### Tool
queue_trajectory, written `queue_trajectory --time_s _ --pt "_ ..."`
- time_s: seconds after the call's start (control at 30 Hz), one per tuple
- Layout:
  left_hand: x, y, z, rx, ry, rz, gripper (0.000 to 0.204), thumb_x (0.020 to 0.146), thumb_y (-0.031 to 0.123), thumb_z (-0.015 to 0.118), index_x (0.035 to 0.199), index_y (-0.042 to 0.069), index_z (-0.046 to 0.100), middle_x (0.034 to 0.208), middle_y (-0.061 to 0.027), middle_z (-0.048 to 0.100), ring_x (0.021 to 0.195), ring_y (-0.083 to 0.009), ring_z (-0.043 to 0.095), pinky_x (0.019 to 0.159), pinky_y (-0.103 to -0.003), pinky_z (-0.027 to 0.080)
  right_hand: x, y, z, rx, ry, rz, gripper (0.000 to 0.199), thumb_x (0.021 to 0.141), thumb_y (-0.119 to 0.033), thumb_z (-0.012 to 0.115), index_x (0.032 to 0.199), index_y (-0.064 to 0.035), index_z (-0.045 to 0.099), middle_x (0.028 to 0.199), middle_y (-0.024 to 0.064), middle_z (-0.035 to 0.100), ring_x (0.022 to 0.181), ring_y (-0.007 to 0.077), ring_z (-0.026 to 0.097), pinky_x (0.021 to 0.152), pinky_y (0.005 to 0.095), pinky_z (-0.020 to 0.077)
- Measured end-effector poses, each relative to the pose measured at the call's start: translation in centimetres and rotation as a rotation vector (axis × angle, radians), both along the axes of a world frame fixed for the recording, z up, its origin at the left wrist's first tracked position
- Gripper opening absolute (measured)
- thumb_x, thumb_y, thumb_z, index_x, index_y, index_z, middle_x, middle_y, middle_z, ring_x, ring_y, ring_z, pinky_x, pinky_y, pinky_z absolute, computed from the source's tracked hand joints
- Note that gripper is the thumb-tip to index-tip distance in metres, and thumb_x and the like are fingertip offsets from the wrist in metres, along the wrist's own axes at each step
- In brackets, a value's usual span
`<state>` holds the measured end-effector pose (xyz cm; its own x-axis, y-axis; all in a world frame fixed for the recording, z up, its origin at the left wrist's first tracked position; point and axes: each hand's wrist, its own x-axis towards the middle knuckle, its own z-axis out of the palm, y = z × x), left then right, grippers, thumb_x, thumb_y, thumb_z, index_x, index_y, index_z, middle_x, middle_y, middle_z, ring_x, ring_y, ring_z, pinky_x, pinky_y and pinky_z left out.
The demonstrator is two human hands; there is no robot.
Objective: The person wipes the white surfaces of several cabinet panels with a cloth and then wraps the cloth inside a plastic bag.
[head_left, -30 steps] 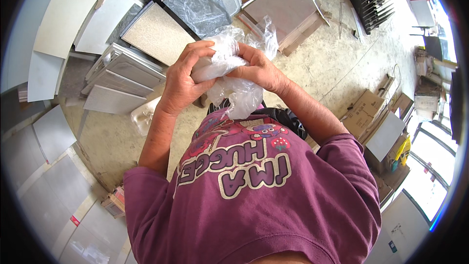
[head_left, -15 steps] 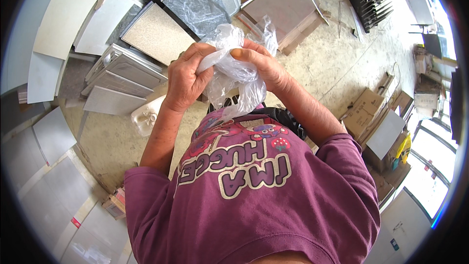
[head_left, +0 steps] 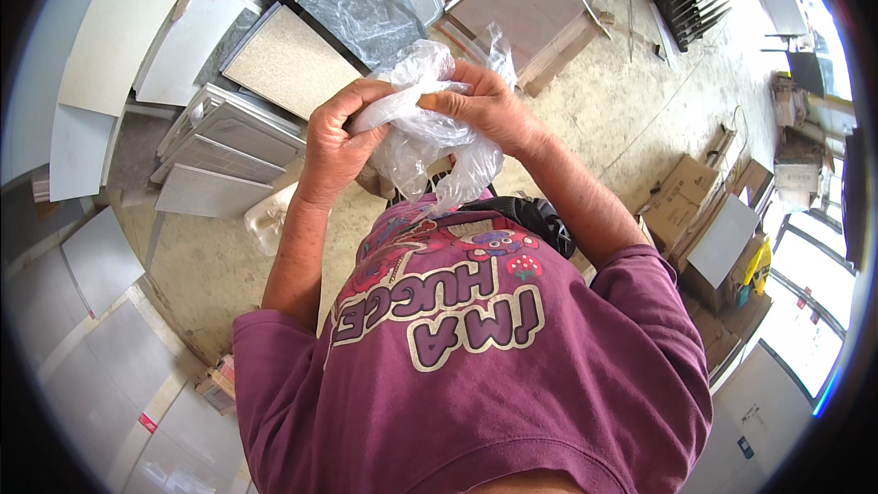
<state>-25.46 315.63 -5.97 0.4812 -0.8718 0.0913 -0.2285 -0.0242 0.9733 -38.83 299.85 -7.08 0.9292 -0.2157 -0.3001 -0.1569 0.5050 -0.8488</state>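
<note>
"Head view: what is the grip state?"
"Left hand (head_left: 335, 139), half-curled, pinches the crumpled translucent plastic bag (head_left: 412, 157); right hand (head_left: 497, 113), also half-curled, pinches it, thumb uppermost."
"Bag position?"
"Between both hands, before the maroon T-shirt (head_left: 521, 393)."

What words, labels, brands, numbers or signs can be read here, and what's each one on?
I don't copy out wording, but here's where print shows.
Purple T-shirt: large outlined lettering, upside down here, mostly readable.
Brown cardboard box, right: dark characters, too small to read.
Pale panel, lower right: markings and a small label, too blurred.
Red label, lower left: too small.
Clear plastic bag: no print visible.
</note>
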Motion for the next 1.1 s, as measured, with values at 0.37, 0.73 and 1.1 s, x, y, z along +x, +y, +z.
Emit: queue_trajectory --time_s 0.37,0.73,1.1 --pt "0.6 0.7 -1.1 0.007 0.292 -0.017 0.024 0.075 -0.003 0.064 0.099 0.002 0.061 0.096 -0.0014 0.061 0.088 -0.0096 0.057 0.080 -0.024 0.045 -0.2 -0.6 1.1 -0.210 -0.035 0.098 0.031 0.085 -0.014 0.065 0.111 -0.0020 0.055 0.100 0.0054 0.063 0.092 0.0111 0.059 0.080 0.0264 0.0478" --pt "0.5 1.2 -0.8 0.031 0.162 -0.187 0.016 0.078 0.002 0.066 0.093 0.000 0.061 0.095 -0.0024 0.057 0.090 -0.0110 0.052 0.080 -0.024 0.041 -0.6 -0.6 1.0 -0.307 -0.067 0.108 0.031 0.084 -0.013 0.065 0.110 -0.0008 0.055 0.099 0.0050 0.062 0.092 0.0109 0.057 0.081 0.0265 0.0468" --pt "-1.6 0.8 -0.7 0.006 0.118 -0.212 0.023 0.077 0.009 0.068 0.097 0.001 0.060 0.097 -0.0022 0.053 0.087 -0.0116 0.052 0.075 -0.024 0.042 -1.6 -0.2 0.2 -0.192 -0.003 0.032 0.026 0.086 -0.008 0.061 0.110 -0.0007 0.056 0.099 0.0036 0.062 0.090 0.0094 0.058 0.078 0.0249 0.0485"
